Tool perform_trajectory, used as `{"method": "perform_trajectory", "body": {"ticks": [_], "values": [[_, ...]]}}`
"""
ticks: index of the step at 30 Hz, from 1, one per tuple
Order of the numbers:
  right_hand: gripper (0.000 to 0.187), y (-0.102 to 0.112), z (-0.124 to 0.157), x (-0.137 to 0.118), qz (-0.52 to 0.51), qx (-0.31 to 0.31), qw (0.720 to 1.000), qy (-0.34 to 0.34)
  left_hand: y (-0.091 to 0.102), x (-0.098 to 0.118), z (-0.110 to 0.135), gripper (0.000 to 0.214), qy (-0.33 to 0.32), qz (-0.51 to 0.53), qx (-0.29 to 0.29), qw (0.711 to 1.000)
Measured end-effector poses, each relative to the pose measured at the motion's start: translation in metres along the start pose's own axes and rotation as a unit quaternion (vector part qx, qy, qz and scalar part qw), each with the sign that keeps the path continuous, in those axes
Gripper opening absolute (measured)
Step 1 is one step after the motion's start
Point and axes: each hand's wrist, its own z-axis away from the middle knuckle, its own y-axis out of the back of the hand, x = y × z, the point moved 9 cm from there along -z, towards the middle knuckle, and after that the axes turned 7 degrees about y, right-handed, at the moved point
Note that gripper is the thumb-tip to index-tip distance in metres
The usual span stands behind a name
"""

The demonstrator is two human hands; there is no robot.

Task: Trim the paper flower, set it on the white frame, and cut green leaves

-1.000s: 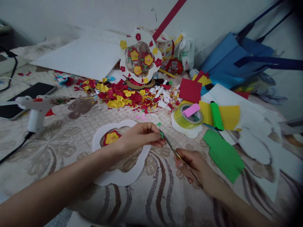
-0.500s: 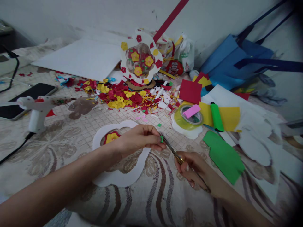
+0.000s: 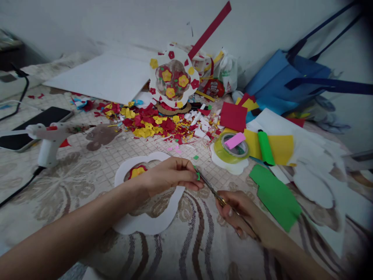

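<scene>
My left hand (image 3: 177,174) pinches a tiny green paper piece (image 3: 198,176) between thumb and fingers, above the cloth. My right hand (image 3: 237,216) grips a pair of scissors (image 3: 212,189), their blades pointing up-left at the green piece. Whether the blades are parted or closed I cannot make out. Under my left hand and forearm lies a white scalloped paper frame (image 3: 171,210), partly covered. A red and yellow paper flower (image 3: 138,171) shows inside its opening. Right of my right hand rests a larger green paper sheet (image 3: 276,198) with a cut edge.
A white glue gun (image 3: 48,147) lies left, by a black phone (image 3: 55,116). Red and yellow scraps (image 3: 154,122) are heaped before a decorated flower-shaped frame (image 3: 153,74). A tape roll (image 3: 225,149), a green roll (image 3: 265,147) and a blue bag (image 3: 279,77) are on the right.
The green piece and the scissor tips have shifted slightly against each other, with a bit of green now showing above the blades too. The whole view has tilted a little upward.
</scene>
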Motion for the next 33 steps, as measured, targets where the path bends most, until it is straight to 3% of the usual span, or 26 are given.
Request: {"method": "perform_trajectory", "body": {"ticks": [22, 27, 33], "values": [[0.059, 0.006, 0.000, -0.015, 0.158, 0.019, 0.986, 0.055, -0.002, 0.002, 0.003, 0.023, 0.012, -0.021, 0.004, 1.000], [0.052, 0.005, 0.000, -0.013, 0.126, 0.029, 0.991, 0.034, 0.000, 0.002, 0.002, 0.025, 0.005, -0.017, 0.004, 1.000], [0.051, 0.000, -0.003, -0.007, -0.023, 0.035, 0.999, 0.014, 0.001, 0.003, 0.002, 0.027, -0.008, -0.031, 0.011, 0.999]]}}
